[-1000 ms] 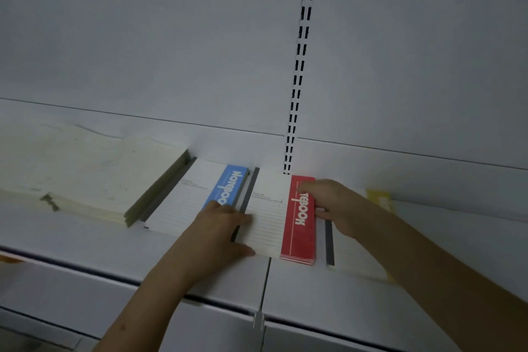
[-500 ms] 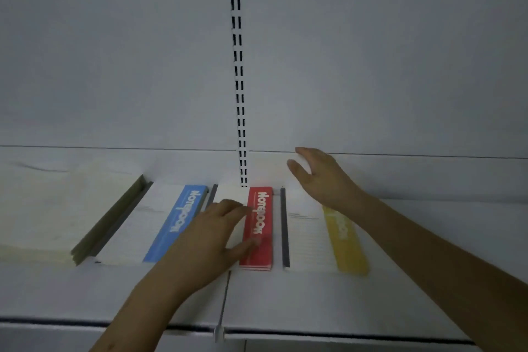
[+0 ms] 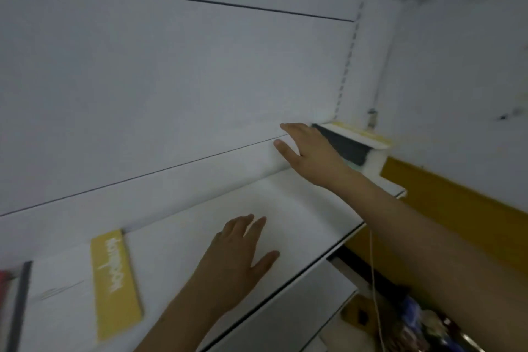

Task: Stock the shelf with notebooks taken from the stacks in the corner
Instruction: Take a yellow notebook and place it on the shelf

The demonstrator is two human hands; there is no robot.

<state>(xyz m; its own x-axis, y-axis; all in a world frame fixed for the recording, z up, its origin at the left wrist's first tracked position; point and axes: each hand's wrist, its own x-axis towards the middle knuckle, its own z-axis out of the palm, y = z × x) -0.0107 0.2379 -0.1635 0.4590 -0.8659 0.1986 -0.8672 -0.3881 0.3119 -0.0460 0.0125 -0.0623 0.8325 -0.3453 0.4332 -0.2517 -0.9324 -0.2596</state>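
While open, right hand (image 3: 310, 151) nears stack (image 3: 357, 143)

You've got a matt white painted shelf (image 3: 300, 208), smooth; yellow-banded notebook (image 3: 115, 283) cover looks matt paper.

Bare forearms, no sleeves; left hand (image 3: 237, 254), right hand (image 3: 310, 151).
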